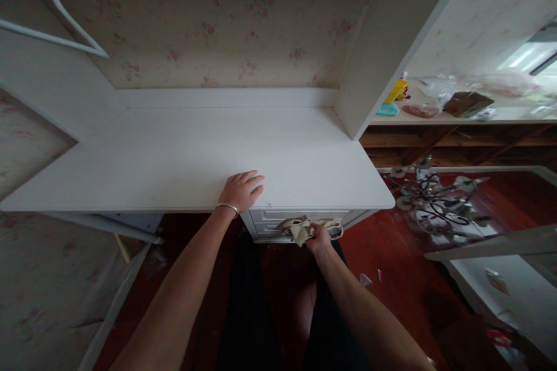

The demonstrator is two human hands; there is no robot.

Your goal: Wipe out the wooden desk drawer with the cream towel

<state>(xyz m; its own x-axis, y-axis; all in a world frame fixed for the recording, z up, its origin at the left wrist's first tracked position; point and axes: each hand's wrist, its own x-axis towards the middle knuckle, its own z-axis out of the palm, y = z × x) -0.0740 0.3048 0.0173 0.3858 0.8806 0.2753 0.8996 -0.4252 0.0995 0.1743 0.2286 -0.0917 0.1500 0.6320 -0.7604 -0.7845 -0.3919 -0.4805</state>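
- Resting flat on the white desk top, the left hand lies palm down near the front edge, fingers spread and holding nothing; a thin silver bangle circles its wrist.
- Below the edge, the right hand is clenched around a crumpled pale cloth, pressing it against the white drawer front under the desk.
- Off to the right, a tangled metal light fitting lies on the red-brown floor.
- Farther back, a shelf carries bags and small boxes.
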